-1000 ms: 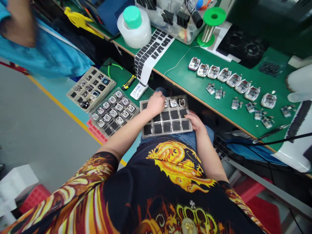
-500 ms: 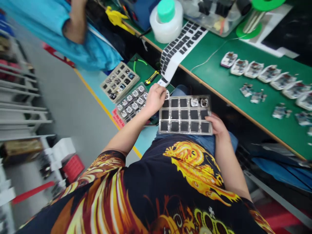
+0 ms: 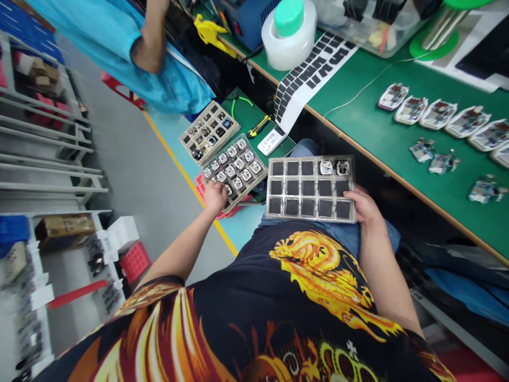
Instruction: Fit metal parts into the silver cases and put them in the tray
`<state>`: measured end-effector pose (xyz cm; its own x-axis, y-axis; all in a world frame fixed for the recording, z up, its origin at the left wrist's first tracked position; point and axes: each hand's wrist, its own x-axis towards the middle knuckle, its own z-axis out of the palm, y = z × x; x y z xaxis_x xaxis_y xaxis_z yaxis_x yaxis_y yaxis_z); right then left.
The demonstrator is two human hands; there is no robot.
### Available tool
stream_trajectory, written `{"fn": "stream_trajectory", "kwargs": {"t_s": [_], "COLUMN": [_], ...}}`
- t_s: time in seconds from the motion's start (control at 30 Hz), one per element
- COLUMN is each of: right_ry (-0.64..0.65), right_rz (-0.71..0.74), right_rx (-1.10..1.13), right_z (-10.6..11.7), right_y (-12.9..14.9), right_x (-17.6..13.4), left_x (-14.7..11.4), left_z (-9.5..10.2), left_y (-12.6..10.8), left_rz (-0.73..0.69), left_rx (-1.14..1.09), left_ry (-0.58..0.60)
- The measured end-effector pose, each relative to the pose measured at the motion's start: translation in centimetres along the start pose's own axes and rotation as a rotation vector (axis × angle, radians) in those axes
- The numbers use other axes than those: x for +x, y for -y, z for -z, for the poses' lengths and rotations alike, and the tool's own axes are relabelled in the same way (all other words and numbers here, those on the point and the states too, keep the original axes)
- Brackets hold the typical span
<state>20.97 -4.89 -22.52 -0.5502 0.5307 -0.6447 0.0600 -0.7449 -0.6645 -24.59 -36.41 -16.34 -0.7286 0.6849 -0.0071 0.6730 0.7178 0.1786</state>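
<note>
The right hand (image 3: 368,207) grips a clear, black-squared tray (image 3: 308,187); the left hand (image 3: 215,197), curled — hold unclear — meets a fuller tray (image 3: 247,189); the white box (image 3: 271,140) has illegible print.

"What's before you?"
"A tray (image 3: 301,196), my right hand (image 3: 369,207) at its right edge, two parts (image 3: 326,168) in pockets at its far right corner."
"Left of that?"
"A second tray (image 3: 247,189), my left hand (image 3: 215,197) at its near left edge."
"And the worktop (image 3: 358,114)?"
"A row of cases (image 3: 437,113), with boards (image 3: 440,163) between them and its front edge."
</note>
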Motion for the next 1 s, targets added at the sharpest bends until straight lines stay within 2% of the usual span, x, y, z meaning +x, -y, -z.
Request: {"fn": "stream_trajectory", "kwargs": {"t_s": [0.1, 0.2, 0.3, 0.4, 0.5, 0.57, 0.67, 0.83, 0.93, 1.0], "right_ry": [0.004, 0.004, 0.002, -0.002, 0.008, 0.02, 0.031, 0.02, 0.015, 0.007], "right_rz": [0.006, 0.017, 0.023, 0.034, 0.039, 0.045, 0.051, 0.059, 0.058, 0.053], "right_rx": [0.012, 0.028, 0.037, 0.045, 0.058, 0.069, 0.085, 0.109, 0.105, 0.093], "right_z": [-0.1, -0.3, -0.6, -0.6, -0.5, -0.4, -0.2, -0.1, -0.3, -0.4], "right_y": [-0.1, -0.3, -0.5, -0.7, -0.9, -1.0, -1.2, -1.4, -1.2, -1.1], "right_x": [-0.1, -0.3, -0.4, -0.2, -0.4, -0.6, -0.8, -0.7, -0.6, -0.6], "left_x": [0.7, 2.4, 3.8, 4.0, 3.8, 3.9, 4.5, 5.0, 5.0, 5.0], "left_z": [-0.2, -0.4, -1.2, -2.4, -3.6, -4.4, -5.6, -6.9, -6.7, -5.7], "left_y": [-0.8, -4.6, -11.9, -21.0, -29.0, -32.4, -34.7, -35.2, -35.5, -35.2], "left_rz": [-0.014, -0.087, -0.255, -0.573, -0.815, -0.868, -0.854, -0.808, -0.785, -0.767], "left_rx": [-0.012, -0.072, -0.197, -0.342, -0.328, -0.286, -0.243, -0.269, -0.303, -0.336], "left_ry": [-0.02, -0.055, -0.079, -0.105, -0.002, 0.087, 0.18, 0.192, 0.168, 0.134]}}
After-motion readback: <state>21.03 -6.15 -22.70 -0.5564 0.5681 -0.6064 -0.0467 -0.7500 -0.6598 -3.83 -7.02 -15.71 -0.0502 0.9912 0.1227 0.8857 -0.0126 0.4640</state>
